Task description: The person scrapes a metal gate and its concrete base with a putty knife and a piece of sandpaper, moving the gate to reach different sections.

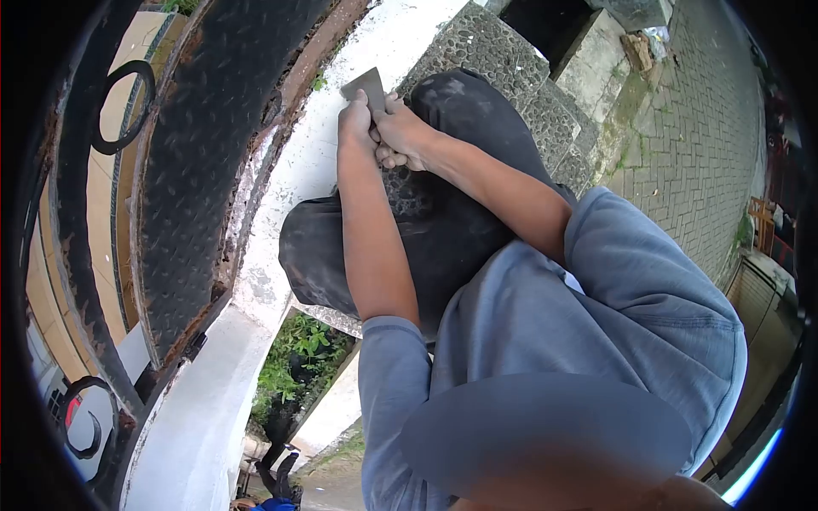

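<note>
A flat scraper (368, 85) with a flared grey blade points away from me, over the white-painted ledge (319, 128). My left hand (354, 119) is closed on it, the thumb lying along the base of the blade. My right hand (400, 129) closes in from the other side, its fingers together with those of the left around the handle. Most of the handle is hidden by the fingers. Both hands are in front of my bent knees, which are in dark trousers (477, 128).
To the left runs a rusty-edged black metal gate panel (204, 145) with curled ironwork (123, 106). Pebbled slabs (503, 64) lie beyond my knee, by a dark opening (545, 30). Brick paving (699, 145) stretches to the right. Green plants (298, 358) grow below the ledge.
</note>
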Motion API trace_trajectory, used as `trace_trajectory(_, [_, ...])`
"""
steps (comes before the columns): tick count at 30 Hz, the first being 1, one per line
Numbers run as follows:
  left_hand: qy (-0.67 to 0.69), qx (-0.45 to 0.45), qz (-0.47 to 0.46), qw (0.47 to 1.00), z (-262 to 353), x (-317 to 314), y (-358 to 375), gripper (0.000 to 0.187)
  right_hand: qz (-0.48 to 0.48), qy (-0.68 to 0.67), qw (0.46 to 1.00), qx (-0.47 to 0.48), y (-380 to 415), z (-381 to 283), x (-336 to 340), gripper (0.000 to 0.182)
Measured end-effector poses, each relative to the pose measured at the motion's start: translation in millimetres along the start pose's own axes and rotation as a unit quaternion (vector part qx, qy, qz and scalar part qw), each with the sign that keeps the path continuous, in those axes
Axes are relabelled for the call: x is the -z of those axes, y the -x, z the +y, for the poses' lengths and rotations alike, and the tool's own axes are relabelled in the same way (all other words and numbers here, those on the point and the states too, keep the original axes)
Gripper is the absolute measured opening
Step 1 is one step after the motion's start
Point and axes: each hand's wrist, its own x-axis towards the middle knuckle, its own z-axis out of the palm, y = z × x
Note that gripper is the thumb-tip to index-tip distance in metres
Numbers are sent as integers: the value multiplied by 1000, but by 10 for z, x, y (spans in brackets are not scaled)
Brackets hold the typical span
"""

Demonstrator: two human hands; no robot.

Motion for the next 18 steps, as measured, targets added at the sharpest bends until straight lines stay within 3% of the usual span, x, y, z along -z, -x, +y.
trace_trajectory(2, [-20,-25,27,999,-208,-17,-125,57,23,-21,999,29,197,101,-32,27])
trace_trajectory(4, [39,-155,55,986,-597,97,-848,63,44,10,998,40,315,178,63,21])
trace_trajectory(5, [-37,-188,135,972,-706,197,-1162,62,16,3,999,27,328,136,103,21])
trace_trajectory(6, [-42,-184,136,972,-497,135,-766,62,17,-3,1000,24,211,129,63,21])
trace_trajectory(8, [-189,55,22,980,79,4,18,58,19,-6,1000,-18,-130,54,4,26])
trace_trajectory(10, [-118,19,20,993,-87,-24,-67,59,14,-29,999,3,140,91,-11,28])
trace_trajectory(12, [55,-146,80,985,-511,47,-737,71,49,-18,998,35,334,114,7,25])
trace_trajectory(13, [12,-197,120,973,-718,143,-1105,75,48,-17,998,38,255,38,23,25])
trace_trajectory(14, [11,-194,123,973,-594,175,-977,75,29,6,1000,8,134,-3,39,22])
trace_trajectory(16, [-150,44,37,987,-44,189,-301,57,-5,43,998,-53,-21,2,33,21])
trace_trajectory(17, [-149,78,-41,985,122,148,38,54,-8,-6,1000,-5,48,-39,-21,20])
trace_trajectory(18, [-149,82,-43,985,15,98,5,54,-6,-7,1000,-8,100,38,-9,20])
